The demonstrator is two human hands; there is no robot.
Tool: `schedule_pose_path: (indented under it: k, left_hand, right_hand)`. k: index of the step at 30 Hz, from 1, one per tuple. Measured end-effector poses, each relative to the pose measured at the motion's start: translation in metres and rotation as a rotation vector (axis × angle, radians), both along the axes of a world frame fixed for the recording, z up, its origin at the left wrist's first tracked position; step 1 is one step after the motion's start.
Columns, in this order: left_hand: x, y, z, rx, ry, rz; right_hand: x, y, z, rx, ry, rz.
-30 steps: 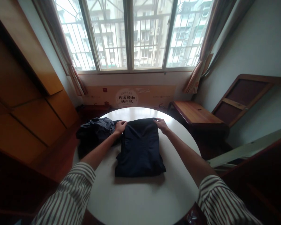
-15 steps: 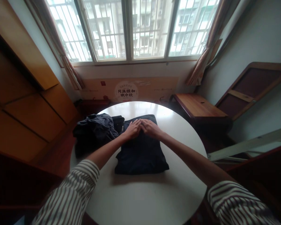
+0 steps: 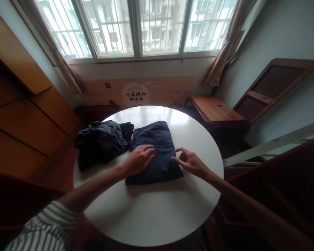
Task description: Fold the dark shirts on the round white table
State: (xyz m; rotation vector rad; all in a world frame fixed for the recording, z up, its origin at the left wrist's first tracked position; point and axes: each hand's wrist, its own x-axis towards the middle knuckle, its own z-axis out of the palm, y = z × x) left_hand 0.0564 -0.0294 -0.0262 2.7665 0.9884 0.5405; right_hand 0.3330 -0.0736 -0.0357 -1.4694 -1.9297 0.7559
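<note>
A folded dark navy garment [image 3: 154, 157] lies in a flat square stack on the round white table [image 3: 151, 216]. My left hand [image 3: 138, 161] rests on its near left part, fingers spread and holding nothing. My right hand [image 3: 189, 162] hovers at its right edge, fingers apart, barely off the cloth or just touching it. Left of the stack sits a crumpled pile of dark clothing [image 3: 101, 144], touching the folded garment's left side.
A wooden bench [image 3: 214, 109] stands beyond the table on the right, with a leaning framed board [image 3: 269, 87] behind it. Wooden cabinets [image 3: 23, 122] fill the left side. A printed poster [image 3: 136, 94] sits under the barred window [image 3: 136, 29].
My hands have separated from meeting on top of the folded garment. Both have drawn back toward me and outward. The view has tilted down and the sleeves have slid out of the frame's centre.
</note>
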Motion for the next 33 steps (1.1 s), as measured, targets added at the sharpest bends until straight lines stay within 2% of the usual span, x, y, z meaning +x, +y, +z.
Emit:
schedule_pose_path:
  k: [3, 5, 8, 11, 15, 19, 22, 25, 27, 30, 33]
  left_hand:
    - [-0.013, -0.049, -0.004, -0.016, 0.119, -0.103]
    - [-0.018, -0.063, -0.014, -0.025, 0.204, -0.091]
    - [-0.021, -0.064, -0.030, -0.010, 0.265, -0.039]
    - [-0.022, -0.062, -0.039, 0.036, 0.273, -0.034]
    - [-0.023, -0.063, -0.039, 0.057, 0.271, -0.033]
    - [-0.022, -0.064, -0.036, 0.041, 0.266, -0.030]
    - [-0.022, -0.068, -0.034, 0.054, 0.248, -0.024]
    - [-0.032, -0.076, -0.031, 0.079, 0.235, -0.047]
    - [-0.043, -0.082, -0.030, 0.100, 0.240, -0.069]
    - [-0.059, -0.085, -0.033, 0.169, 0.230, -0.051]
    - [-0.066, -0.082, -0.031, 0.250, 0.111, -0.026]
  right_hand:
    - [-0.002, -0.026, 0.002, -0.218, 0.265, 0.034]
    - [-0.003, -0.031, 0.001, -0.277, 0.350, 0.031]
    - [-0.002, -0.031, 0.000, -0.301, 0.357, 0.087]
    - [-0.002, -0.032, -0.001, -0.308, 0.341, 0.156]
    - [-0.004, -0.034, -0.006, -0.321, 0.487, 0.171]
    - [-0.002, -0.036, -0.014, -0.345, 0.604, 0.096]
    - [0.003, -0.037, -0.015, -0.225, 0.498, 0.063]
    - [0.010, -0.041, -0.014, -0.048, 0.283, 0.142]
    - [0.012, -0.045, -0.016, 0.014, 0.206, 0.205]
    - [0.012, -0.048, -0.024, 0.089, 0.188, 0.216]
    - [0.006, -0.047, -0.027, 0.161, 0.348, 0.155]
